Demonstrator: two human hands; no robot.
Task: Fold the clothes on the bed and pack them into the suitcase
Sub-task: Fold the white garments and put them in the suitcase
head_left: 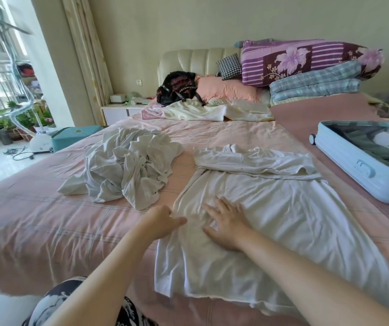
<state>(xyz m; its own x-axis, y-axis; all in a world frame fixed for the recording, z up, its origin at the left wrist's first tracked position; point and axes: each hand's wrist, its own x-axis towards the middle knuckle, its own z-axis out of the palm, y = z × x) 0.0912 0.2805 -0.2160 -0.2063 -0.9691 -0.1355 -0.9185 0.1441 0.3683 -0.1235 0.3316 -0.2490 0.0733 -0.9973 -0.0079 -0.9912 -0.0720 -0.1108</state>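
While pressing down on the white shirt (283, 208) with the right hand (226, 223), fingers straight and spread; pinching its left edge with the left hand (161, 220), fingers curled. Spread flat on the pink bed (47, 220). Just left, crumpled white clothes (127, 165). Far right, open pale-blue suitcase (344, 161), partly packed.
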